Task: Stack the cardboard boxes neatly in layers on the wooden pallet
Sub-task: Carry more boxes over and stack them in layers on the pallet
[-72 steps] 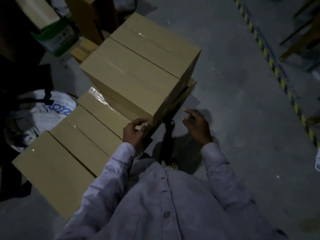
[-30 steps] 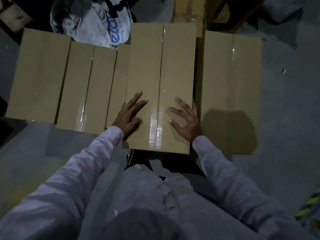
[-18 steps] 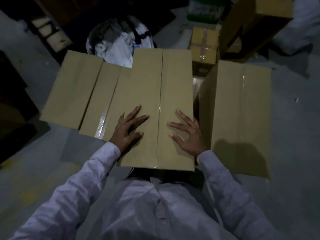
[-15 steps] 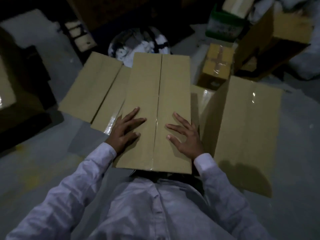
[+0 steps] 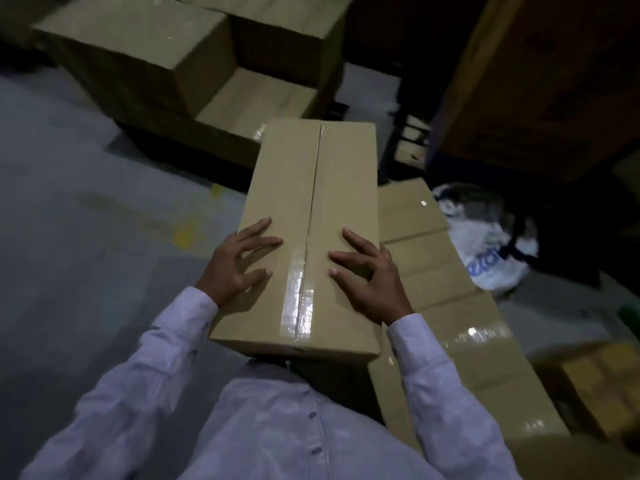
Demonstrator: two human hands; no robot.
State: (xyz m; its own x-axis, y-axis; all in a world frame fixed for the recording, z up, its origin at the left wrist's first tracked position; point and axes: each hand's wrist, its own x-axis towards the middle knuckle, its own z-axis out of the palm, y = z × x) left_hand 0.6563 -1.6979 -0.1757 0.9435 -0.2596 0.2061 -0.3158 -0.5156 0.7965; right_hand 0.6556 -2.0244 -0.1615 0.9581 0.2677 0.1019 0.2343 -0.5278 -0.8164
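Observation:
A long taped cardboard box (image 5: 332, 188) is raised in front of my chest, its near end against my body. My left hand (image 5: 235, 265) lies on the left of its top with fingers spread flat. My right hand (image 5: 370, 275) lies on the right of the top the same way. Beyond the box's far end stands a stack of cardboard boxes (image 5: 138, 39), with a lower box (image 5: 252, 102) forming a step in front. The pallet beneath them is lost in shadow.
A row of taped boxes (image 5: 450, 306) lies on the floor to my right. A white printed bag (image 5: 491, 244) sits behind it. A large dark carton (image 5: 536, 81) rises at the top right. Grey concrete floor (image 5: 86, 237) stretches to the left.
The box has left the row on the floor and come up with me. My view has swung left, bringing the stacked boxes ahead. Both hands keep their places on its top.

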